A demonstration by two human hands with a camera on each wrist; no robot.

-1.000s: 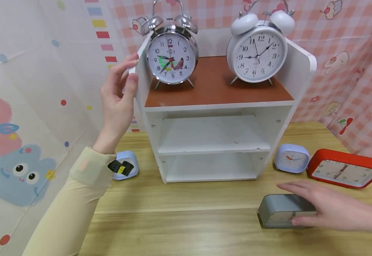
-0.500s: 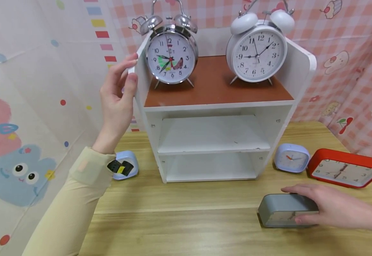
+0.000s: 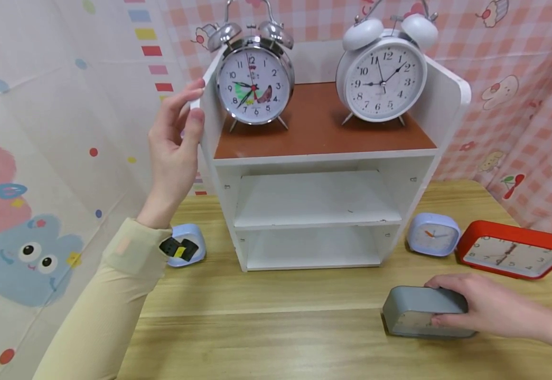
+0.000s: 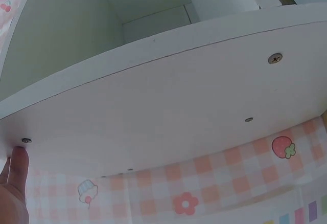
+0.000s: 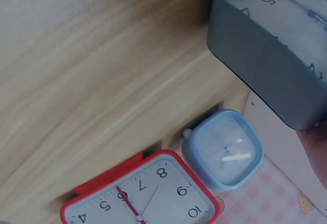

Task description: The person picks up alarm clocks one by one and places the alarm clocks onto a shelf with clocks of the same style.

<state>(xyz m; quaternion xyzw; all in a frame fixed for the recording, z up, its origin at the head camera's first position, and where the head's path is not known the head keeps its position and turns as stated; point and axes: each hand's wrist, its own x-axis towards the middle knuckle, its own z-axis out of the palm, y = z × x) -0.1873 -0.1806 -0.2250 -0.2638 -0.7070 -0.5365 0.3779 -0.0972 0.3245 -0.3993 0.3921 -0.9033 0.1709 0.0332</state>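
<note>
At the right front of the head view, my right hand [image 3: 485,306] grips a grey rectangular alarm clock [image 3: 411,303], thumb across its face and fingers over the top and back. The right wrist view shows the clock's grey casing [image 5: 260,65] close up, with fingertips at its corner. My left hand [image 3: 176,137] touches the upper left side panel of a white shelf unit [image 3: 323,198]. Seen from the left wrist, its fingers [image 4: 19,168] rest against the panel's outer face, near a screw. A silver twin-bell clock [image 3: 256,87] and a white twin-bell clock [image 3: 384,82] stand on the brown top.
Right of the shelf, a small lilac-blue clock [image 3: 432,236] stands beside a red clock [image 3: 513,250]. Another light blue clock [image 3: 195,237] is partly hidden behind my left wrist. The shelf stands on a wooden table [image 3: 256,327] against patterned cloth.
My right hand has lowered its fingers over the grey clock and taken hold of it. The clock has shifted very slightly. My left hand has stayed at the panel.
</note>
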